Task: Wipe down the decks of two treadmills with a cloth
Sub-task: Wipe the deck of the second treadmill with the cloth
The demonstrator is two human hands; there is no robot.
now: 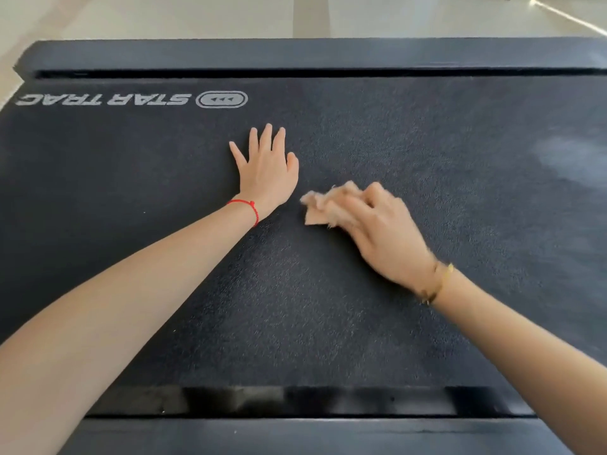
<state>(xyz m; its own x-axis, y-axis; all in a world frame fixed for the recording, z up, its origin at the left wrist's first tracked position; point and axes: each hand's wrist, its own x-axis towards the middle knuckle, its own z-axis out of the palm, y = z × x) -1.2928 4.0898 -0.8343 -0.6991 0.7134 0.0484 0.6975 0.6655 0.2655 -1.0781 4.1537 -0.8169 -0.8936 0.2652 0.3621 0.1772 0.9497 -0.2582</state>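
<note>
Cloth (323,205) under right hand (381,231), beside flat left hand (267,172), on deck (427,159)

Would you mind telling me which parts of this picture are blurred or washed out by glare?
Head view: the right hand and cloth are motion-blurred; the left hand is sharp; pale glare hazes the belt at right; wide-angle bending curves the deck edges.

We see the left hand (267,172) flat on the treadmill belt (460,178), the right hand (377,234) just beside it, on the cloth (320,206). The logo (131,99) lies far left.
</note>
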